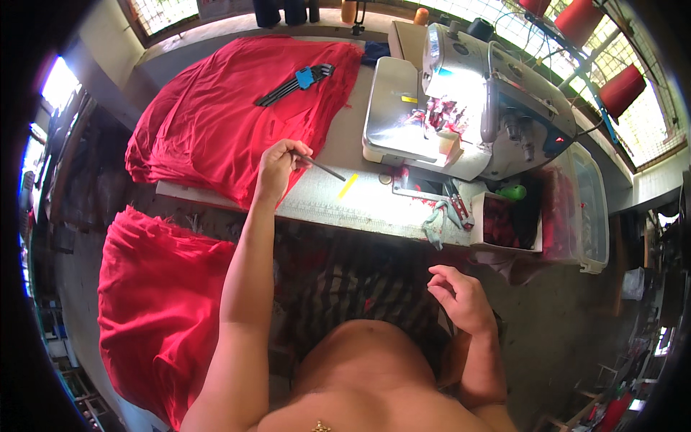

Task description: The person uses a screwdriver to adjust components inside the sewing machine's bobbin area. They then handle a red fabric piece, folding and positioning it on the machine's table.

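Note:
My left hand (279, 167) is closed round one end of a thin dark hex key (324, 168), whose free end slants down to the right over the pale table, close to a yellow strip (348, 186). Behind that hand, a set of hex keys in a blue holder (306, 78) lies on a stack of red cloth (223, 108). My right hand (464, 299) hangs in front of the table edge, above my lap; its fingers are loosely bent and apart, with nothing seen in them. The sewing machine (529, 119) stands beyond, its lamp lighting the needle area, where dark red scraps lie.
More red cloth (162, 302) is heaped at lower left, below the table edge. Right of the table (324, 209) sit a small box of dark scraps (507, 223) and a clear plastic bin (594, 209). A grey rag (440, 219) hangs at the edge. Red thread cones (622, 91) stand at upper right.

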### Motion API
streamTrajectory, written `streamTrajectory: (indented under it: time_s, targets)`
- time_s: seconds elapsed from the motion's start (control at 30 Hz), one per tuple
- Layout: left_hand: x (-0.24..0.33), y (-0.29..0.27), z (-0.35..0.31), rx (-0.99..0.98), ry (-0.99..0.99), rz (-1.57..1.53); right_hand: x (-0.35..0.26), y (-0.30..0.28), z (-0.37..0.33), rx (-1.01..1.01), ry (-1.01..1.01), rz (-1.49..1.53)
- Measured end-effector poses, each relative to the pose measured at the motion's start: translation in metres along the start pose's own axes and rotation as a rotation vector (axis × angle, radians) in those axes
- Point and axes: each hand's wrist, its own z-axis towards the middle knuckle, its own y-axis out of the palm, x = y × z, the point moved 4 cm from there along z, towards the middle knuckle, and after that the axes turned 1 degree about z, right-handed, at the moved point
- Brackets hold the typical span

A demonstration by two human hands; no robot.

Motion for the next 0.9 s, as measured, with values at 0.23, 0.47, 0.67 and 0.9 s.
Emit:
streamTrajectory:
  time_s: [0.23,0.47,0.67,0.9]
  targets:
    - [0.005,0.000,-0.002,-0.022,0.004,0.022,0.015,0.005,-0.013,-0.006,0.091,-0.041]
    - [0.003,0.004,-0.010,0.008,0.025,0.024,0.018,-0.004,-0.003,-0.003,0.106,-0.067]
    - [0.001,-0.002,-0.006,-0.024,0.007,-0.029,0.035,-0.007,-0.023,0.039,0.177,0.000]
    - [0.000,-0.006,-0.002,0.005,-0.017,-0.052,0.066,-0.007,-0.054,0.074,0.250,0.027]
